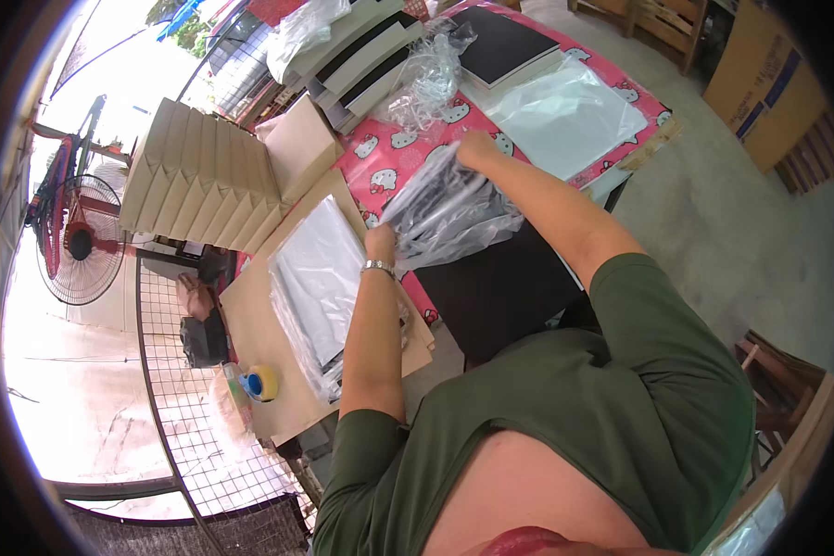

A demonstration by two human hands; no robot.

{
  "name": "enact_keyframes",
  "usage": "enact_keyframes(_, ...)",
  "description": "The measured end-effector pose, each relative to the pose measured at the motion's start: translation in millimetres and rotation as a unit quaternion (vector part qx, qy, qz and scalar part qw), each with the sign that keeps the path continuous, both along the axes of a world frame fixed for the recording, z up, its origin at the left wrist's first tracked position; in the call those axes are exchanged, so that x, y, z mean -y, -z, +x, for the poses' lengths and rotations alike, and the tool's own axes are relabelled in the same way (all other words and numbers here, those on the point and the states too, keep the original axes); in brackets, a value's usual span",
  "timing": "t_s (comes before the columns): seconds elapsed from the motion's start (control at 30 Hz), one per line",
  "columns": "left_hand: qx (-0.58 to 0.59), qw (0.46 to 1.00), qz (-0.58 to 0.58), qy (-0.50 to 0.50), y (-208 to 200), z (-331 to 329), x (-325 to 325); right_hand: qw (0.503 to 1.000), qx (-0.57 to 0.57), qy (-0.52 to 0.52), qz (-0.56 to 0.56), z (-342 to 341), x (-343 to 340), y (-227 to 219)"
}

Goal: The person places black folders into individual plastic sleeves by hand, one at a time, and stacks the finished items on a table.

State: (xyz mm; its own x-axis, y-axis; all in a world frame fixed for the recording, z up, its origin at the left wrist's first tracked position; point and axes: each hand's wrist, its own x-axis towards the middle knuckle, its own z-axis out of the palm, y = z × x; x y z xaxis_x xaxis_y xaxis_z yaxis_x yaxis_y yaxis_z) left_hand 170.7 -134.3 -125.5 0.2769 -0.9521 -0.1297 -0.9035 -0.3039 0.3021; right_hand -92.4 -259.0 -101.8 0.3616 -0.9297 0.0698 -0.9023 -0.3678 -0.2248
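Observation:
A crumpled clear plastic bag (459,218) is stretched between my two hands above the table. My left hand (381,245), with a metal watch on its wrist, is closed on the bag's left edge. At the far edge, my right hand (475,150) grips the same bag with its fingers curled. Close to my body, partly under the plastic, lies a flat black panel (500,292). Left of my left forearm sits a stack of clear plastic bags (320,269) on brown cardboard (250,320).
Brown paper-wrapped bundles (199,176) are stacked at the left. Black-and-white stacks (366,65) and loose plastic wrap (426,79) stand farther back. Flat plastic sleeves (570,116) and a black-topped stack (500,44) lie right. Tape rolls (261,382) sit on the cardboard; a fan (81,243) stands far left.

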Motion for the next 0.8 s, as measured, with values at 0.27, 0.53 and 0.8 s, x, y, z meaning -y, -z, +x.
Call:
enact_keyframes(0.27, -0.024, 0.956, -0.252, -0.151, -217, 50, -21, 0.876, 0.435, -0.02, 0.207, -8, -14, -227)
enact_keyframes(0.53, -0.376, 0.902, -0.144, -0.154, -340, -9, -92, 0.76, 0.521, -0.155, 0.355, -89, -70, -276)
enact_keyframes(0.8, -0.581, 0.801, -0.004, -0.143, -301, -22, -232, 0.735, 0.523, -0.197, 0.384, -150, -229, -264)
